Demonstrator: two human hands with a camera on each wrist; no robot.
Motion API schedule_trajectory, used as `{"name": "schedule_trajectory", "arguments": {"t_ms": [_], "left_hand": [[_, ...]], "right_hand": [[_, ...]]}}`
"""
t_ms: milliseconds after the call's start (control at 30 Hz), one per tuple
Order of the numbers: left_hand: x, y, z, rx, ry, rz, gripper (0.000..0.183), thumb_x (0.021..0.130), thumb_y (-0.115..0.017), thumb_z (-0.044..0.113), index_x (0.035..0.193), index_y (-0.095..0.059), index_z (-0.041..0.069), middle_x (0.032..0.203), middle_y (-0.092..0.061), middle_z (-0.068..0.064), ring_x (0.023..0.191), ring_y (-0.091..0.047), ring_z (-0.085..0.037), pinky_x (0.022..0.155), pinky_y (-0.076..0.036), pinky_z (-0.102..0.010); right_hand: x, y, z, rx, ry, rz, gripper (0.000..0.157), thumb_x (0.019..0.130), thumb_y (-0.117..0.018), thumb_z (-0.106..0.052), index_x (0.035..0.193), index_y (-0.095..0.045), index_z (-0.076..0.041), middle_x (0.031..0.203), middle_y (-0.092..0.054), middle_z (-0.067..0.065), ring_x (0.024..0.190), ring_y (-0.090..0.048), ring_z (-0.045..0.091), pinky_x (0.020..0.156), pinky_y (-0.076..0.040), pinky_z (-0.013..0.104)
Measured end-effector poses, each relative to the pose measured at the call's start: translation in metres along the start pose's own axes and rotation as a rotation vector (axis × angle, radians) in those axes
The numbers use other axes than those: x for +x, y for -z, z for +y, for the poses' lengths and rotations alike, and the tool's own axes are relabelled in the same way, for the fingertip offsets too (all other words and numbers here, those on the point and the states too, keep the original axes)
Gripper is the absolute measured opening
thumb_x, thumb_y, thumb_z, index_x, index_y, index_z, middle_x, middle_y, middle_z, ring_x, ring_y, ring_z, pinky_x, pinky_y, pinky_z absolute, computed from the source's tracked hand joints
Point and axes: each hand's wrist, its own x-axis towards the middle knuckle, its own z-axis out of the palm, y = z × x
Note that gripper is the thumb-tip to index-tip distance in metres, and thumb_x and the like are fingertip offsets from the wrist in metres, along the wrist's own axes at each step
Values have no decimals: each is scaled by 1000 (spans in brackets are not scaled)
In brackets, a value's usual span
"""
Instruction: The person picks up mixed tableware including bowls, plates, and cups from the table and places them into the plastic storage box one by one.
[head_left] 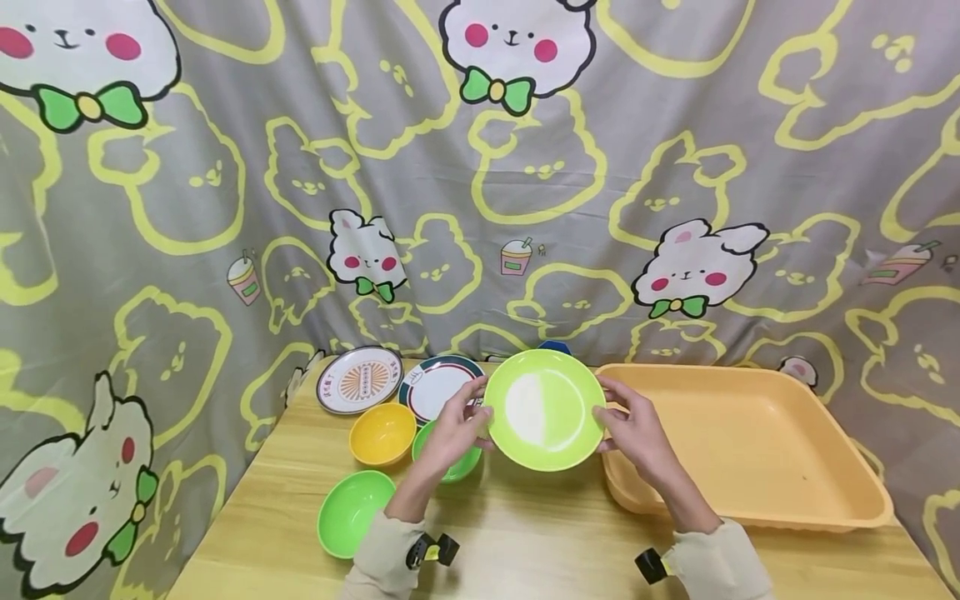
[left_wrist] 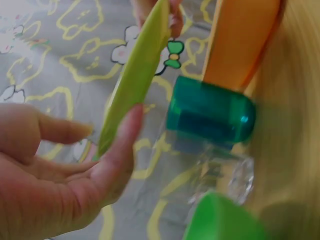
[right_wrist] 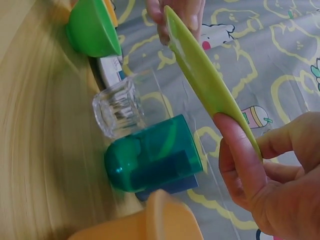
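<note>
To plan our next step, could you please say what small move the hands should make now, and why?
Probably ease the lime-green plate rightward, over the orange tray: the left hand and right hand both hold its rim, and the tray lies to its right.

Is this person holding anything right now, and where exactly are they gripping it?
Yes, a yellow-green plate: the left hand pinches the left side of its rim, and the right hand pinches the opposite side.
</note>
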Motion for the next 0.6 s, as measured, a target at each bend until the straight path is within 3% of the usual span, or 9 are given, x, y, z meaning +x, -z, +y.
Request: {"name": "schedule_trajectory", "arguments": {"t_ms": [100,167,400,600], "left_hand": [[-4,8,4,42,-9,-87,53,105,-51,1,155,-33,-7,144,-46,-30,106,-61,-35,74,-62,-54],[-7,14,5,80,-21,-107,51,106,-51,1,153,-36,-7,142,-48,-31,111,-60,-39,76,-63,-52],[-14,39,13,87,-7,-32,45,105,-46,-4,149,-41,-4,135,-55,-30,109,-62,-32,86,-60,-52],[-13,73,23,143,-44,37,44,105,-46,-4,149,-42,-5,135,-56,-29,118,-58,-43,96,-56,-52]], "right_hand": [[-1,5,-1,-5,6,18,51,101,-57,1,150,-45,5,122,-54,28,82,-71,14,56,-62,37],[-2,8,-1,-6,9,33,50,101,-57,1,149,-45,6,121,-54,28,81,-70,13,56,-62,36],[-5,20,-4,-28,34,83,48,101,-58,0,147,-48,6,118,-56,27,80,-71,9,55,-62,37],[-9,34,-4,-53,53,158,47,101,-59,0,146,-49,8,117,-61,22,80,-70,6,56,-62,36]]}}
